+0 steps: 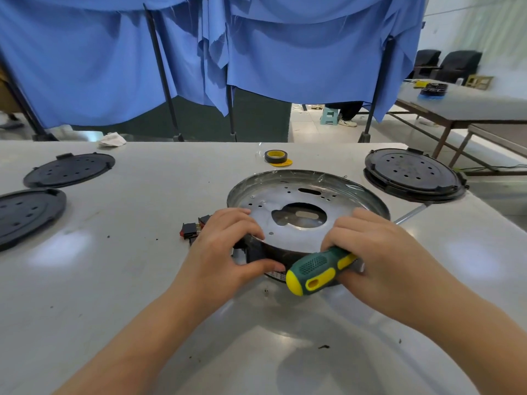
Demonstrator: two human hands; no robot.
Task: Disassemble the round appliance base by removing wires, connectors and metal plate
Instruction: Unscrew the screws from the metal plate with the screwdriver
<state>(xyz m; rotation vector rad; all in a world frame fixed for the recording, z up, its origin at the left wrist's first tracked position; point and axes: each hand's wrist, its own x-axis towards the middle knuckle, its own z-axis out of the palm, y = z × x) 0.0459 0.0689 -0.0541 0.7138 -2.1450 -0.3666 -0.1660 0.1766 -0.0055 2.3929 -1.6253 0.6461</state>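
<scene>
Blue cloth is hanging over a dark frame behind a pale grey worktop (114, 280), and the round appliance base (308, 212) is sitting near the middle of it, just in front of the person. Its shiny metal plate (285, 223), with a large cut-out at its centre, is facing up inside the rim, so it does not look lifted out yet. The left hand (225, 246) is gripping the near-left edge, fingers (245, 223) curled over the rim and thumb pressing the dark side wall, most likely to steady the base against twisting. The right hand (373, 246) is resting on the near-right rim while closed around a green and yellow screwdriver (316, 269), whose handle is pointing toward the camera and whose steel shaft is showing beyond the hand on the right; holding the tool this way seems to keep it ready while both hands reposition or pry at the base. Small black and red connectors (194, 230) are lying on the worktop just beside the left hand, apparently already freed. Three black perforated covers (68, 169) are lying well apart toward the worktop's edges, and a roll of black tape (275, 157) is sitting behind the base, all out of the working area.
</scene>
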